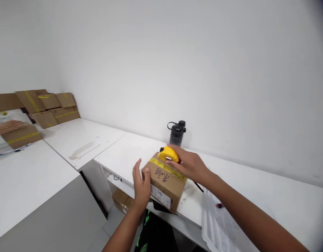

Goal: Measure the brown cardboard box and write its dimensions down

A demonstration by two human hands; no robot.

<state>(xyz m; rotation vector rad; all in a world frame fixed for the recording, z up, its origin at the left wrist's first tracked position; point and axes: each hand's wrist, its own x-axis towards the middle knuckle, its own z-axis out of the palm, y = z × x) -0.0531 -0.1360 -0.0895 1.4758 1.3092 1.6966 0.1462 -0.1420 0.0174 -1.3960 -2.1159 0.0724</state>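
A cardboard box (169,187) rests near the front edge of the white table, turned at an angle. It has yellow tape across its top, black handwriting and a white label on the side facing me. My right hand (190,163) is closed around a yellow tape measure (167,154) with a black part at one end, over the box's far edge. My left hand (142,183) is at the box's left side, its thumb against the corner and its fingers stretched out and apart. Whether those fingers touch the box I cannot tell.
A dark bottle (177,133) stands behind the box by the wall. To the right lie clear plastic bags (219,224). Several taped cartons (64,112) are stacked at the far left, where another person's hand (11,126) rests on a box. A carton (121,199) sits below the table.
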